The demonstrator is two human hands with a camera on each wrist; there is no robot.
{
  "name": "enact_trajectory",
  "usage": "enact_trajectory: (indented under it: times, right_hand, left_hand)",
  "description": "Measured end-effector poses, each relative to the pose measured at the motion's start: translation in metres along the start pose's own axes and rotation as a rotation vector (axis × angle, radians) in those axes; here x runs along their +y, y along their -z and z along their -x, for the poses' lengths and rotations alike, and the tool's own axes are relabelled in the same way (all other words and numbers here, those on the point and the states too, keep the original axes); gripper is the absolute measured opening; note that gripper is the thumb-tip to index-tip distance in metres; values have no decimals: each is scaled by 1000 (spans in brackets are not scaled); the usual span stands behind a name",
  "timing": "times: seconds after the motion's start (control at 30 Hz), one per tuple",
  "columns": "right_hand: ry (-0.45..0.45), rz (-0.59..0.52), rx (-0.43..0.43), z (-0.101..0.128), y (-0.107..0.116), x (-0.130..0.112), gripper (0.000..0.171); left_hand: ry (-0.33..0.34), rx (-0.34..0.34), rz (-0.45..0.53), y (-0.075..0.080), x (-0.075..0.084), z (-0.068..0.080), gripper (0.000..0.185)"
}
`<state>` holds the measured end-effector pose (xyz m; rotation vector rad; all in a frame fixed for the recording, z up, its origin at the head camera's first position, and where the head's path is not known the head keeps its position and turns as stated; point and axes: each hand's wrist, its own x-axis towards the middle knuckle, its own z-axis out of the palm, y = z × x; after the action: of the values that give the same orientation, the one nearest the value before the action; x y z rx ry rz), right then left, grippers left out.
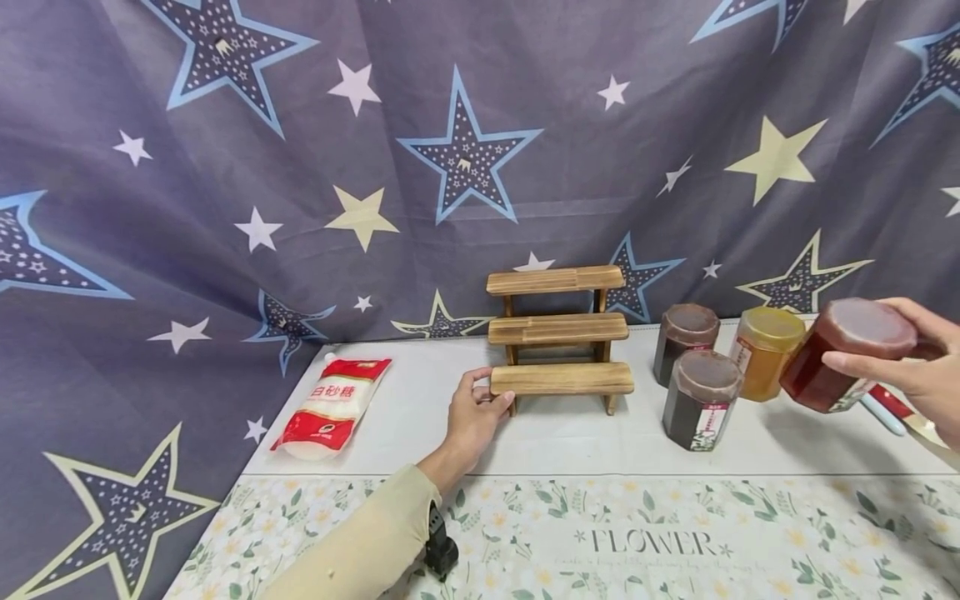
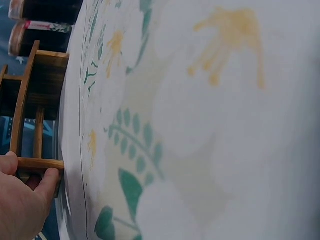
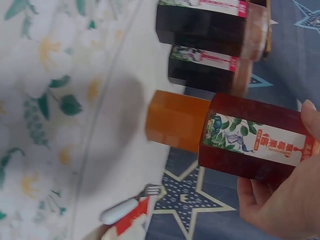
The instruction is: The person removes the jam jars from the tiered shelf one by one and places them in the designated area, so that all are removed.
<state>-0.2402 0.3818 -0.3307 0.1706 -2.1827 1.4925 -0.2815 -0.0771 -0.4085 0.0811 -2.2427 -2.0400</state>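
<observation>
A three-step wooden rack (image 1: 558,333) stands at the back of the table. My left hand (image 1: 474,417) grips the left end of its lowest step (image 2: 40,164), thumb on top. My right hand (image 1: 918,367) holds a red jar (image 1: 843,354) tilted in the air at the right, fingers curled round its lid end; the jar's label (image 3: 260,140) shows in the right wrist view. Under and behind it stand an amber jar (image 1: 765,350) and two dark jars (image 1: 684,337) (image 1: 701,400).
A red and white sugar pouch (image 1: 333,407) lies at the left on the white cloth. A floral cloth (image 1: 600,542) covers the near table. A white-handled utensil (image 3: 125,212) lies at the right edge. A starred drape (image 1: 300,167) hangs behind.
</observation>
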Motion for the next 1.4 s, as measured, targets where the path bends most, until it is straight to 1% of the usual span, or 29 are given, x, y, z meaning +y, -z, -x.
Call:
enact_trajectory:
  times: [0.1, 0.17, 0.27, 0.33, 0.4, 0.57, 0.67, 0.83, 0.93, 1.07, 1.2, 1.27, 1.4]
  right_hand:
    - [-46, 44, -28, 7, -2, 5, 60]
    - [-76, 86, -41, 12, -4, 7, 65]
    - [-117, 114, -64, 16, -6, 11, 70]
    - [-145, 107, -77, 18, -6, 15, 73]
    - [-182, 133, -84, 20, -7, 19, 77]
    - [-306, 303, -125, 27, -13, 28, 96]
    - [-345, 339, -142, 31, -16, 31, 100]
    - [-318, 372, -146, 36, -20, 34, 97]
    - [-298, 383, -144, 37, -21, 34, 93]
    - [-275, 389, -125, 36, -22, 32, 92]
    - [-254, 449, -124, 36, -23, 30, 96]
    - [-243, 474, -137, 35, -22, 29, 97]
    - [-233, 499, -200, 33, -19, 29, 101]
  left_hand:
    - [5, -5, -1, 0, -1, 0, 51]
    - [6, -6, -1, 0, -2, 0, 52]
    - [6, -7, 3, 1, -2, 0, 52]
    - [3, -6, 4, 0, -2, 0, 51]
    - [3, -4, 5, 0, -2, 0, 51]
    - [8, -3, 8, 0, -2, 0, 52]
    - [16, -8, 7, 0, -1, -1, 53]
    - [30, -26, 5, 1, 0, -3, 53]
    - [26, -30, 5, 2, 0, -5, 54]
    - [17, -15, 13, 1, 1, -5, 54]
    - [8, 0, 9, 0, 0, -3, 53]
    - [3, 3, 8, 0, -1, -3, 52]
    - [-1, 8, 8, -1, -1, -2, 51]
